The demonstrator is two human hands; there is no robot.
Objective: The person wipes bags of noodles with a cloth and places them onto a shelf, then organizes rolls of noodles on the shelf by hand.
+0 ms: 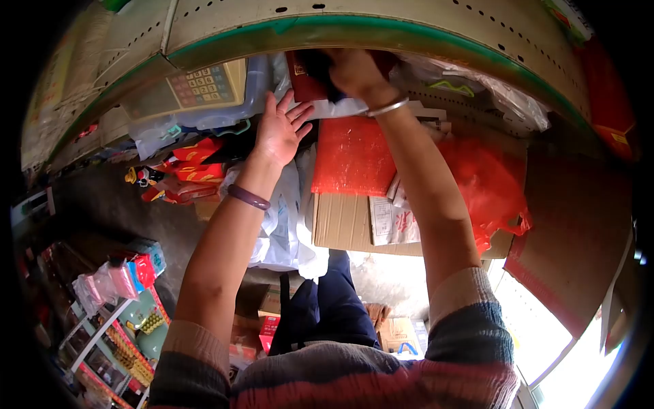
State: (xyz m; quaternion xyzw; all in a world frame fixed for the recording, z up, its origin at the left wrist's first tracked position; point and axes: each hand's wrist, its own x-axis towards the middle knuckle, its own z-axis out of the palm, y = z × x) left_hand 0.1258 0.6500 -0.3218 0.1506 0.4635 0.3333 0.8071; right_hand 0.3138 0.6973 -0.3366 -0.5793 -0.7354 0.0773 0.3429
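Red sheet (354, 155) lies at twelve o'clock; off its edge, towards eleven, your left hand (278, 131) has fingers spread. Across a narrow gap, your right hand (355, 73), fingers too shadowed to tell, nears the dark-red object (303, 88) at twelve, below the green shelf edge (340, 28).

Held item (319, 70) beneath shelf (409, 35), pouch (354, 158) on cardboard box (343, 223)

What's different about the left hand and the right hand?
The left hand is open in the light, palm showing; the right hand is in shadow, its fingers hard to see. The left wears a purplish bangle, the right a silvery bangle. Each wears just one.
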